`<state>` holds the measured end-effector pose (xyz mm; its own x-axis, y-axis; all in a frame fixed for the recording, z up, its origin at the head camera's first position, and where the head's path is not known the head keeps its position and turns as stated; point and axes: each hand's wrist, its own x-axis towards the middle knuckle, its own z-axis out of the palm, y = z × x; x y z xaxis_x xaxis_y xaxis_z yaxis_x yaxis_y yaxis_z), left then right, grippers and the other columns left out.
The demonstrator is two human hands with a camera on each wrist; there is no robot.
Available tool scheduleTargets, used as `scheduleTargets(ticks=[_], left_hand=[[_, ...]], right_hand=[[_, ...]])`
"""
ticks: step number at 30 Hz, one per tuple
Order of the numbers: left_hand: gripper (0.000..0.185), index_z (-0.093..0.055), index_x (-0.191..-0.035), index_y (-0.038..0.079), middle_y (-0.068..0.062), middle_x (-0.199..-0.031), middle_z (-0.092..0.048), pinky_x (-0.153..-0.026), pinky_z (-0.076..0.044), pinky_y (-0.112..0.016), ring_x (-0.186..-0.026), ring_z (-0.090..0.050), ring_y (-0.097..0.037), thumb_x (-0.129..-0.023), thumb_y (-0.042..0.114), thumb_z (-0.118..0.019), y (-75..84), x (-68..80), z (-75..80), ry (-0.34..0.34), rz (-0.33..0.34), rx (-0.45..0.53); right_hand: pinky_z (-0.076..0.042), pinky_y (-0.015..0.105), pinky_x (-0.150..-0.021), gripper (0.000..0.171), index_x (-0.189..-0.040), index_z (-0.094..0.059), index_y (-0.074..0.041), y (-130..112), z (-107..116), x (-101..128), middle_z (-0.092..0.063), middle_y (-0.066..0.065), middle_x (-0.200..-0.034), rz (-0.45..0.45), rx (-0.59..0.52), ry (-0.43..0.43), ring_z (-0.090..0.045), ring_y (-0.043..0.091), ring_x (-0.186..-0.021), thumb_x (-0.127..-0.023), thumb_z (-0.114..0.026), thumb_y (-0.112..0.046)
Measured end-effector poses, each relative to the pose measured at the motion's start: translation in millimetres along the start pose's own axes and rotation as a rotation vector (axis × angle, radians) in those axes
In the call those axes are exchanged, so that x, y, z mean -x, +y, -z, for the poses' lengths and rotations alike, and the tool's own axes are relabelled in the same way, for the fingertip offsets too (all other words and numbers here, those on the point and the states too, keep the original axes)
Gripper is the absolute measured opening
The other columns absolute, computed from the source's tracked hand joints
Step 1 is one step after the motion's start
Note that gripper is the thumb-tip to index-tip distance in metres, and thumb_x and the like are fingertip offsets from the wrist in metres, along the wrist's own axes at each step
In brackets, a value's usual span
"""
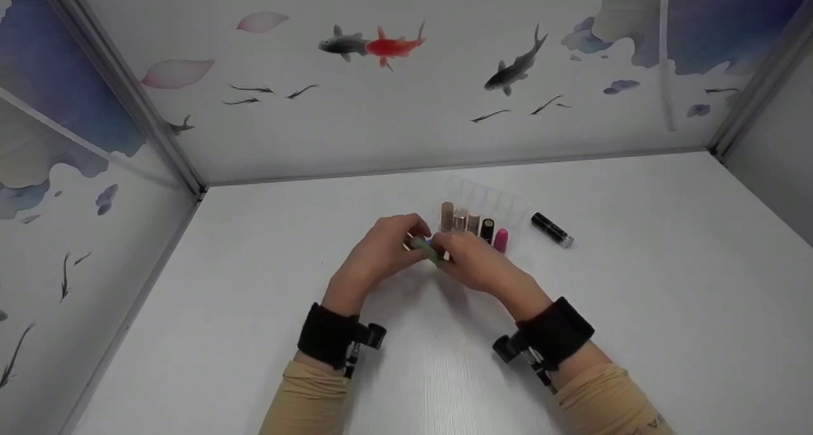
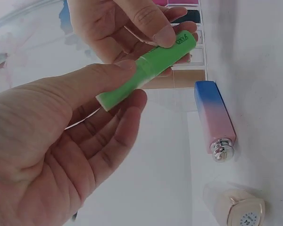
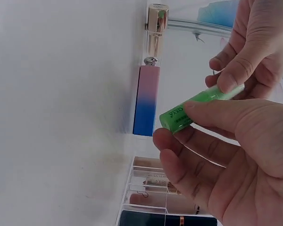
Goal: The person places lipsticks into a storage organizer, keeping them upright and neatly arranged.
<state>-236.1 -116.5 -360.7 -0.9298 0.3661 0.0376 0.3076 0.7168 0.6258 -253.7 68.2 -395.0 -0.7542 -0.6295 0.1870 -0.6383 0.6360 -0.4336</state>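
Green tube [image 2: 153, 62] runs lengthwise from my left hand [image 1: 380, 247], thumb and fingers pinching one end, to my right hand [image 1: 476, 260], pinching the lettered end, nearer the clear case [image 1: 486, 197] beyond.

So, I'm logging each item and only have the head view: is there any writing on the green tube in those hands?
Observer: Yes, the left wrist view shows dark lettering near one end of the green tube.
Operator: And what's lying close by that I can't make out?
Observer: A tube shading from blue to pink.
Operator: Any number to log near it?
Observer: Yes, 04, on the end of a pale container beyond the pink end.
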Motion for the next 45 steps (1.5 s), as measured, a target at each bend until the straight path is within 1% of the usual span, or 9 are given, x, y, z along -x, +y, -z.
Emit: scheduleTargets(ticks=[6,13,19,23,31,35,38,42,45], left_hand=[[0.03,-0.062,-0.122,0.014,-0.002,-0.119,-0.07,-0.092,-0.058,-0.032,-0.107,-0.069,-0.015,-0.094,0.016,-0.07,1.3,-1.7,-1.0,0.076,0.004,0.054],[0.029,-0.06,-0.121,0.015,-0.004,-0.118,-0.072,-0.092,-0.059,-0.032,-0.102,-0.072,-0.016,-0.094,0.018,-0.071,1.1,-3.6,-5.1,0.177,-0.054,0.066],[0.03,-0.058,-0.119,0.018,-0.004,-0.115,-0.074,-0.091,-0.06,-0.032,-0.098,-0.074,-0.015,-0.092,0.02,-0.072,0.7,-5.3,-9.5,0.277,-0.06,0.079],[0.03,-0.058,-0.118,0.017,-0.003,-0.112,-0.074,-0.088,-0.06,-0.028,-0.097,-0.074,-0.014,-0.092,0.018,-0.073,1.5,-6.5,-11.2,0.359,-0.077,0.081],[0.027,-0.063,-0.116,0.014,-0.001,-0.112,-0.075,-0.078,-0.06,-0.022,-0.098,-0.074,-0.012,-0.091,0.015,-0.073,2.4,-11.2,-15.1,0.565,-0.117,0.096],[0.025,-0.067,-0.117,0.013,-0.002,-0.112,-0.076,-0.076,-0.06,-0.022,-0.097,-0.075,-0.013,-0.092,0.015,-0.072,2.8,-12.3,-16.6,0.656,-0.151,0.101],[0.025,-0.069,-0.117,0.013,-0.002,-0.112,-0.076,-0.076,-0.06,-0.021,-0.096,-0.075,-0.013,-0.093,0.015,-0.071,3.1,-13.2,-16.6,0.681,-0.164,0.102],[0.023,-0.07,-0.116,0.014,0.0,-0.111,-0.076,-0.077,-0.06,-0.02,-0.096,-0.075,-0.011,-0.093,0.016,-0.071,3.2,-14.3,-15.6,0.691,-0.159,0.088],[0.023,-0.071,-0.116,0.014,0.0,-0.11,-0.075,-0.078,-0.06,-0.02,-0.097,-0.074,-0.011,-0.093,0.016,-0.071,3.5,-15.2,-15.2,0.698,-0.151,0.078]], right_hand=[[-0.059,0.039,-0.08,0.013,-0.105,-0.063,-0.003,-2.1,3.9,0.7,-0.071,0.013,-0.095,-0.07,-0.028,0.022,-0.066,0.023,-0.084,-0.093,-0.067,-0.005],[-0.06,0.04,-0.086,0.022,-0.115,-0.062,-0.003,-4.4,6.2,1.6,-0.071,0.014,-0.104,-0.124,-0.076,0.064,-0.069,0.026,-0.092,-0.094,-0.068,-0.008],[-0.06,0.04,-0.091,0.028,-0.123,-0.061,-0.006,-7.3,7.3,2.7,-0.07,0.014,-0.11,-0.139,-0.078,0.141,-0.07,0.026,-0.096,-0.096,-0.065,-0.01],[-0.059,0.041,-0.093,0.028,-0.126,-0.059,-0.009,-9.0,8.4,2.1,-0.072,0.012,-0.113,-0.102,-0.09,0.226,-0.072,0.026,-0.098,-0.098,-0.063,-0.01],[-0.06,0.035,-0.082,0.037,-0.135,-0.057,-0.006,-13.7,12.6,0.6,-0.067,0.012,-0.123,0.0,-0.13,0.384,-0.068,0.021,-0.096,-0.098,-0.059,-0.002],[-0.06,0.034,-0.086,0.041,-0.138,-0.054,-0.005,-15.8,14.9,0.5,-0.061,0.013,-0.131,0.024,-0.151,0.419,-0.068,0.023,-0.104,-0.097,-0.058,0.001],[-0.06,0.033,-0.087,0.045,-0.141,-0.052,-0.005,-16.0,16.8,1.0,-0.059,0.012,-0.134,0.034,-0.161,0.422,-0.067,0.025,-0.107,-0.097,-0.057,0.002],[-0.06,0.034,-0.086,0.048,-0.145,-0.048,-0.007,-14.7,18.2,1.5,-0.06,0.014,-0.135,0.077,-0.13,0.416,-0.067,0.025,-0.107,-0.099,-0.054,0.003],[-0.06,0.034,-0.083,0.046,-0.145,-0.048,-0.007,-12.9,19.1,1.4,-0.063,0.015,-0.131,0.123,-0.101,0.415,-0.069,0.022,-0.095,-0.101,-0.05,0.002]])
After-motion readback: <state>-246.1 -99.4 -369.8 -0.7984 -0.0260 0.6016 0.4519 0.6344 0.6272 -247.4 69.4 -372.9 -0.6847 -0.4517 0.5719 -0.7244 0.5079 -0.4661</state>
